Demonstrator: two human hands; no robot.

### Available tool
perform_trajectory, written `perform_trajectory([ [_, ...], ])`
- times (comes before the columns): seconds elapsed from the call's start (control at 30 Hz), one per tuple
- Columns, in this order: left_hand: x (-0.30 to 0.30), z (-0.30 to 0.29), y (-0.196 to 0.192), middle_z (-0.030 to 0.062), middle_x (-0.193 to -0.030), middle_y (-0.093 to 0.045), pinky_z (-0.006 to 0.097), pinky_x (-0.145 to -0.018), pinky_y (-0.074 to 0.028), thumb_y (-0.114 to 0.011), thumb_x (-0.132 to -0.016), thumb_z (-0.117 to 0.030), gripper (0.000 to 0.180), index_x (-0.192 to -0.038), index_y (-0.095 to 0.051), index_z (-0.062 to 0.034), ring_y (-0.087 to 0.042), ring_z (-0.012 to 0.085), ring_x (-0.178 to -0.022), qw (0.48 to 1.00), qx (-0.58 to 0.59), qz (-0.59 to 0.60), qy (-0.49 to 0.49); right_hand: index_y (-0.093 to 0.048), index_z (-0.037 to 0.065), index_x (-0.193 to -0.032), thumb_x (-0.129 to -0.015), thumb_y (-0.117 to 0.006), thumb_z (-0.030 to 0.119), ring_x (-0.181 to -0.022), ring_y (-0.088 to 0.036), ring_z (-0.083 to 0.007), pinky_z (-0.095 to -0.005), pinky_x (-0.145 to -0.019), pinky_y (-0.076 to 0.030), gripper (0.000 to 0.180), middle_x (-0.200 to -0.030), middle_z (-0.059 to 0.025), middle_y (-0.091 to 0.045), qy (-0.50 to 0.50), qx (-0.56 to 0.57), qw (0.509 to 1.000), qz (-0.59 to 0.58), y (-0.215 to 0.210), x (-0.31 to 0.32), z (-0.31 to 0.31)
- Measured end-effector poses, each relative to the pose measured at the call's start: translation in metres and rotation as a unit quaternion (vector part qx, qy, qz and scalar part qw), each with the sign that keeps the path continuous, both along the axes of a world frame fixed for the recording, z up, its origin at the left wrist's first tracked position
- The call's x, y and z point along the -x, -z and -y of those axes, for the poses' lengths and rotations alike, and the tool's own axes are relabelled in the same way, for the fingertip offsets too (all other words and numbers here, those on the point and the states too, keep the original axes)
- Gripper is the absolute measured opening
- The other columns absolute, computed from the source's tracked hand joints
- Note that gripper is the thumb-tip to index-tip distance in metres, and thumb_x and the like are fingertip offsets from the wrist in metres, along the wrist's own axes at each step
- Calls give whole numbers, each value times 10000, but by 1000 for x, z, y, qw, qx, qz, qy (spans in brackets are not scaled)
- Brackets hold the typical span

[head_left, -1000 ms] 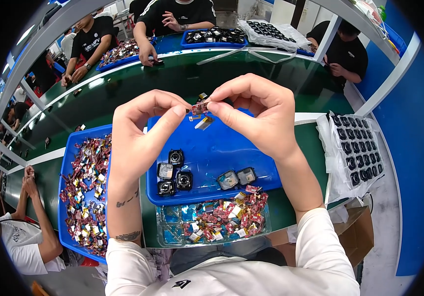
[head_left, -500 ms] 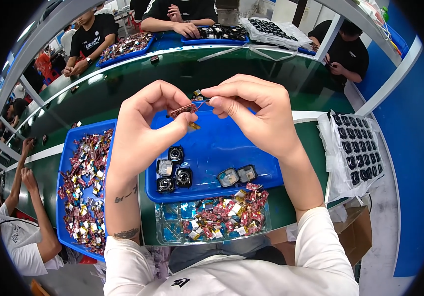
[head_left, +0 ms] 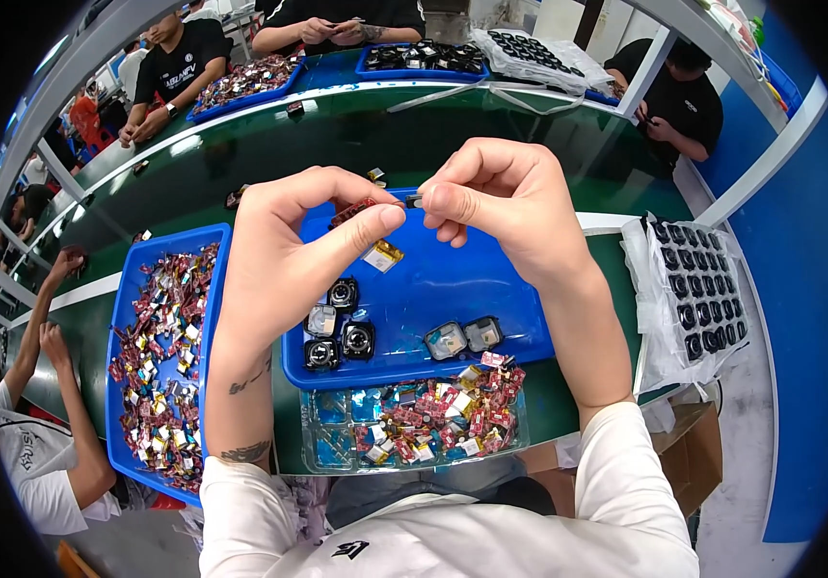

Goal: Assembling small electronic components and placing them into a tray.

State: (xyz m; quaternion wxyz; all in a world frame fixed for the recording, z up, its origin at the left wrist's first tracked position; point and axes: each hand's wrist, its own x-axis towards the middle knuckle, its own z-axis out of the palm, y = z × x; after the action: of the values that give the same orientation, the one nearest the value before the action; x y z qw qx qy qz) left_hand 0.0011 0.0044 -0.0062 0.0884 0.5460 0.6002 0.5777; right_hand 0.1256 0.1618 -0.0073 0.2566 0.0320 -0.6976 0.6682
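Over a blue tray (head_left: 501, 279), my left hand (head_left: 284, 236) pinches a small red circuit board (head_left: 350, 210) between thumb and fingers. From it hangs a small silver and yellow battery pack (head_left: 383, 255). My right hand (head_left: 510, 207) has thumb and forefinger closed on a small dark part (head_left: 414, 201), close to the left fingertips. Whether a wire joins this part to the board is too small to tell. Inside the tray, several square black housings (head_left: 358, 339) sit at the left. Two more housings with pale insides (head_left: 446, 340) lie at the right.
A clear plastic tray (head_left: 321, 451) heaped with red boards and batteries lies nearest me. Left of it stands a blue bin (head_left: 117, 385) of similar boards. White-wrapped rows of black housings (head_left: 703, 289) lie at right. Co-workers sit across the green belt (head_left: 337, 135) and at left.
My left hand has turned slightly, and the battery pack shows more fully below it. My right fingertips have moved a little to the right. Across the belt, a co-worker's hands have come together.
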Motion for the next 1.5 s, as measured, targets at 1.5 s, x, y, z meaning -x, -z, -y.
perform_trajectory([
  [1.5, 19, -10, 10, 22, -796, -653, 208, -687, -469, -693, -822, -119, 142, -880, -672, 9, -588, 63, -756, 984, 21, 147, 97, -663, 11, -851, -884, -633, 169, -608, -571, -60, -186, -533, -447, 164, -717, -43, -650, -11, 16, 1000, -10, 14, 11, 3],
])
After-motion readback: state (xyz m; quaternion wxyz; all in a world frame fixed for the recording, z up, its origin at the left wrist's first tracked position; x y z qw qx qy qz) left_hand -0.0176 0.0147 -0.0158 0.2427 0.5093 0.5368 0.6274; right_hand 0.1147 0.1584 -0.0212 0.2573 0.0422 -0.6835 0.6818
